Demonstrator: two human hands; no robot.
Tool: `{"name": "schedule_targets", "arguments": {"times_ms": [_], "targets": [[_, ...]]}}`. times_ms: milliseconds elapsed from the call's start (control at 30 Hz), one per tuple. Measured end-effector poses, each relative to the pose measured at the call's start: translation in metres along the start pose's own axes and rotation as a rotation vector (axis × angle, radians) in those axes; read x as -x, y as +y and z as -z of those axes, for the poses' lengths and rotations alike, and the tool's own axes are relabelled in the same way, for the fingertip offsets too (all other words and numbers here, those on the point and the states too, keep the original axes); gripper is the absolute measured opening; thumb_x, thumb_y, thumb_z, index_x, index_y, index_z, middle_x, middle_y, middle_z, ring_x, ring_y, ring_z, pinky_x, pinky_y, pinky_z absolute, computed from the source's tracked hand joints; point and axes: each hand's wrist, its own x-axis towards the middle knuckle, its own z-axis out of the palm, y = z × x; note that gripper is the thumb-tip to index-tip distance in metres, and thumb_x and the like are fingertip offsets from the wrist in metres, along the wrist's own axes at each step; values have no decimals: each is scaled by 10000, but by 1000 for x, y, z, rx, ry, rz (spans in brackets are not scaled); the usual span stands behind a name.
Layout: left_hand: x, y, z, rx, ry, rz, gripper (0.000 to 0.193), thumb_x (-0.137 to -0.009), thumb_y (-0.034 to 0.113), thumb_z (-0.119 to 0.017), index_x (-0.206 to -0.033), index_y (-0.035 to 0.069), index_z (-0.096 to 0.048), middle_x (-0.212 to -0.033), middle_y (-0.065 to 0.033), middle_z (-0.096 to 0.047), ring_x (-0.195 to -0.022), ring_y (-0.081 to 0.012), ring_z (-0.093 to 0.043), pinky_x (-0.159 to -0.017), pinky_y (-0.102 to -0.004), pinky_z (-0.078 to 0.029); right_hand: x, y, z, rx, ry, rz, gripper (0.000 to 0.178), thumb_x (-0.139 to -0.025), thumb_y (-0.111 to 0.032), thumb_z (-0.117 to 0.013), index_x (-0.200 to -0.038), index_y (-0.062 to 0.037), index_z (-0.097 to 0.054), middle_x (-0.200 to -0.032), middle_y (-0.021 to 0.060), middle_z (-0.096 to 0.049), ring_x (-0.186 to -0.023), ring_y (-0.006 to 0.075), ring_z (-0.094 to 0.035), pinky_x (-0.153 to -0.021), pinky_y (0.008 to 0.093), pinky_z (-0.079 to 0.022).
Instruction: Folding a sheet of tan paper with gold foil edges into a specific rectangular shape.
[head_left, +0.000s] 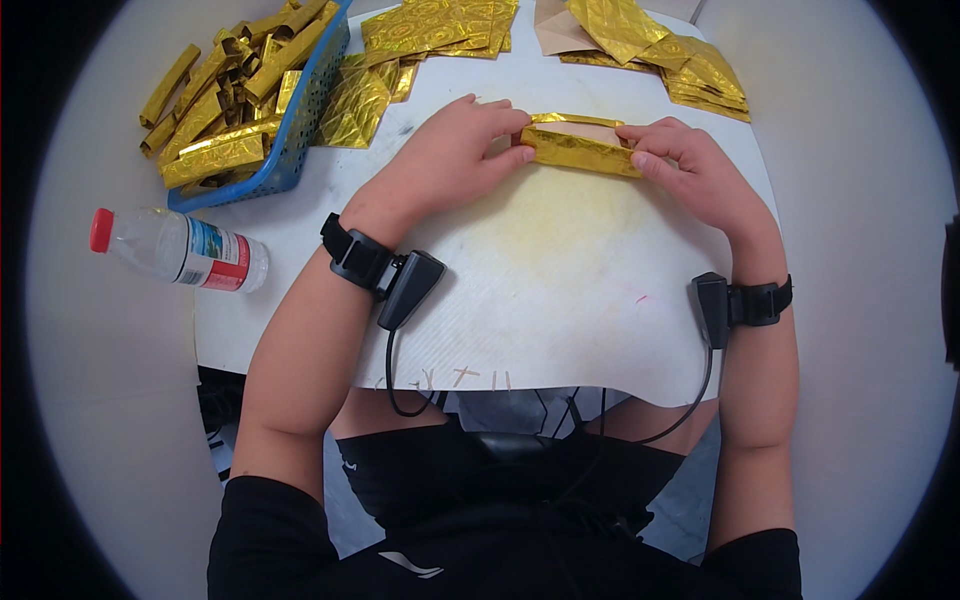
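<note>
Between my two hands is a sheet of gold foil paper (582, 153), its long edges folded up so that the paler inner side shows in the middle. My left hand (468, 150) pinches its left end between thumb and fingers. At the other end, my right hand (690, 168) grips the paper the same way, thumb on the near fold. The folded paper is held over the far middle of the white table (560, 300). Fingertips behind the far fold are partly hidden.
At the far left stands a blue plastic basket (296, 150) heaped with folded gold paper pieces (225, 95). Flat gold sheets (440, 28) lie at the back, with another stack (700, 75) at back right. A water bottle (185, 250) with a red cap lies on the left.
</note>
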Motion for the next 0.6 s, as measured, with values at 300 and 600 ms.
{"name": "schedule_targets", "arguments": {"times_ms": [300,600], "targets": [[19,1,-7,-13,-72,-64,381,-1032,317,-666,-1329,78,-663,-1579,-195,-550,-1536,-463,-391,-1304,-603,-195,7,-6,2,37,-80,54,249,-830,-191,-822,-1033,-52,-782,-1466,197,-642,-1339,320,-560,-1088,405,-488],[21,7,2,93,-116,-51,368,-925,335,-772,-1120,87,-582,-1601,-266,-494,-1577,-512,-300,-1317,-618,-122,9,-13,2,148,-80,108,277,-705,-140,-861,-872,-60,-655,-1523,227,-598,-1373,371,-541,-1134,428,-465]]}}
